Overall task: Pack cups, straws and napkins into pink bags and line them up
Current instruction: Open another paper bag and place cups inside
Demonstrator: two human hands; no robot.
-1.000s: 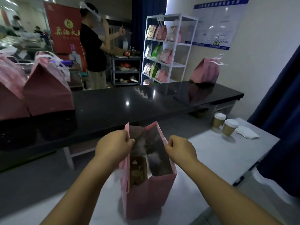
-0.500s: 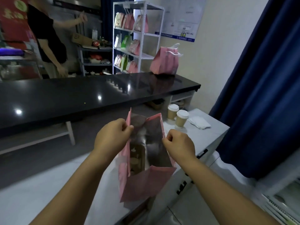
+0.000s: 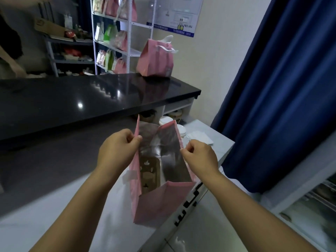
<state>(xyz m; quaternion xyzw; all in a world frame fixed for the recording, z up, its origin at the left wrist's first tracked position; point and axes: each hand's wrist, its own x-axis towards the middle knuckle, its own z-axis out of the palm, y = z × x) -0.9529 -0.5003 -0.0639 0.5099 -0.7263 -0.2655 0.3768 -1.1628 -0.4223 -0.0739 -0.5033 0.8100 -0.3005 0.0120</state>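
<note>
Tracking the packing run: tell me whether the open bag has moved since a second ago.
Yes. The bag has shifted right along the table, toward the cups. It stood well apart from them; now it overlaps them in view.

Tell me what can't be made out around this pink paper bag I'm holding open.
Head view:
Open pink paper bag held by left hand and right hand: contents dim, only a brownish shape shows.
White-lidded paper cups: mostly hidden behind the bag's wall.
Blue-bordered wall poster: text too small.
Left edge cuts off the person in dark top.
</note>
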